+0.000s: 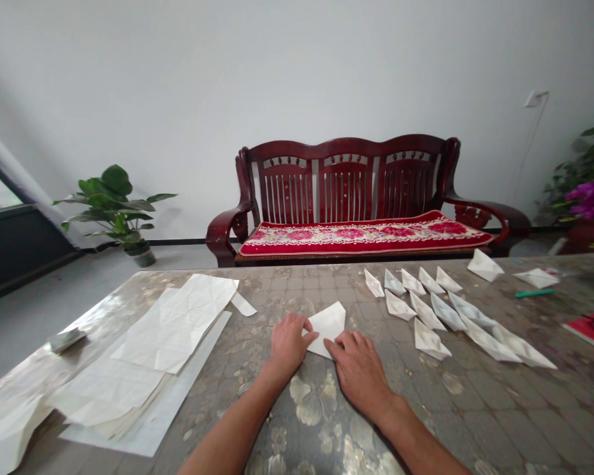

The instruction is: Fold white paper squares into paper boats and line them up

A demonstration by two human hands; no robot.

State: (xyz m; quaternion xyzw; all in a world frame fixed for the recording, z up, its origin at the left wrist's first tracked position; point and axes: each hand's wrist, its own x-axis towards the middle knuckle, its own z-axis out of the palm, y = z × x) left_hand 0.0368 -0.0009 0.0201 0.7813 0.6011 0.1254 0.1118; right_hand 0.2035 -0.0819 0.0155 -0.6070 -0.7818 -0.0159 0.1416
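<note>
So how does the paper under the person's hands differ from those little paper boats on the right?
The folded paper lies flat and pointed, while the paper boats look creased into raised, hull-like shapes. The folded paper sits alone between the left hand and right hand; the boats lie in loose rows, untouched. Both are white paper on the same mottled tabletop.

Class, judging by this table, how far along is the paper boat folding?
Well along: rows of finished paper boats sit on the right of the table. In hand, a white paper piece lies under the left hand and right hand, partly folded. Left to do: the paper stack on the left, apparently unfolded.
</note>
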